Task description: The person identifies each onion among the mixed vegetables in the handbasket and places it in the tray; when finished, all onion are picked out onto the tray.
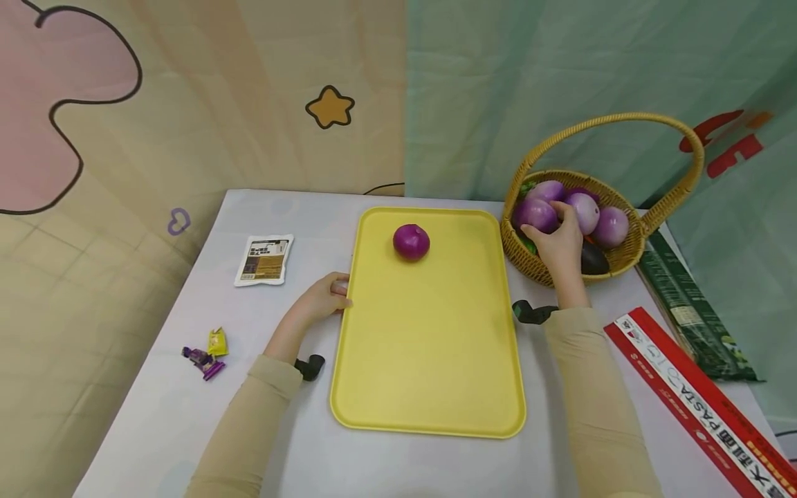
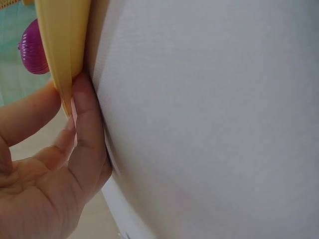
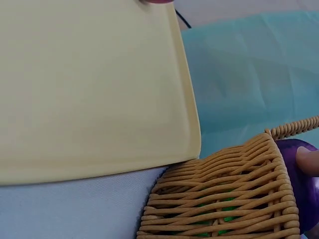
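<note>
My left hand (image 1: 316, 297) pinches the left edge of a yellow tray (image 1: 429, 346); in the left wrist view the thumb lies on the rim's upper side and the fingers (image 2: 88, 124) beneath. On the tray, near its far end, sits a dark purple onion (image 1: 411, 242). My right hand (image 1: 560, 242) reaches into a wicker basket (image 1: 526, 261), its thumb and fingers round a purple onion (image 1: 535, 215). Several more purple onions (image 1: 611, 227) and a dark eggplant-like thing (image 1: 593, 259) lie in the basket. Only part of the right hand shows in the right wrist view.
The basket's tall handle (image 1: 613, 119) arches over it. To the right lie a red pasta box (image 1: 697, 401) and a green packet (image 1: 700, 311). On the left are a white-and-brown sachet (image 1: 264, 260), a yellow wrapped piece (image 1: 217, 342) and a purple one (image 1: 204, 362). A curtain hangs behind.
</note>
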Tool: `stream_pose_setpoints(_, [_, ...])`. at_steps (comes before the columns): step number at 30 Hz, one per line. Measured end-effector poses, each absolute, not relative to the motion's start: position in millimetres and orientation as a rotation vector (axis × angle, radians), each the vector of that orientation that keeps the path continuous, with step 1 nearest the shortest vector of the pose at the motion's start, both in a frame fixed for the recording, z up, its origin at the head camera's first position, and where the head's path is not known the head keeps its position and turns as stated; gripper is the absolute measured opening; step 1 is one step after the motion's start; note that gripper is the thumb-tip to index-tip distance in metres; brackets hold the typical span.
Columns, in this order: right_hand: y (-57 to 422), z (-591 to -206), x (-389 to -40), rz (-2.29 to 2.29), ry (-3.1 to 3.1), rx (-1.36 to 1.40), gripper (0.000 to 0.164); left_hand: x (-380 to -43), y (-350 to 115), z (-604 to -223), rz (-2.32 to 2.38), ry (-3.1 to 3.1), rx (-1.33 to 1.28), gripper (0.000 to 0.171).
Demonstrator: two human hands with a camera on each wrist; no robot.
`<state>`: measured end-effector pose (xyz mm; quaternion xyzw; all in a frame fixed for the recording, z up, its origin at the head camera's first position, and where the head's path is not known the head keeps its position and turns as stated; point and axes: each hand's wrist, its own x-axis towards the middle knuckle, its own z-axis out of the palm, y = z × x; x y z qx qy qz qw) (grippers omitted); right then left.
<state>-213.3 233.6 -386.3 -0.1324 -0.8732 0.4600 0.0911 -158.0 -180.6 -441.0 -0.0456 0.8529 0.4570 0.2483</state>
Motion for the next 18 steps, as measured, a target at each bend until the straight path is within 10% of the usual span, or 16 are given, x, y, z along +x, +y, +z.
stream_pose_setpoints(18, [185.3,-365.3,-189.1,1.595,-2.478,-0.173,0.07,-159.9,-179.8,-441.0,1.254,2.324,-0.137,0.06])
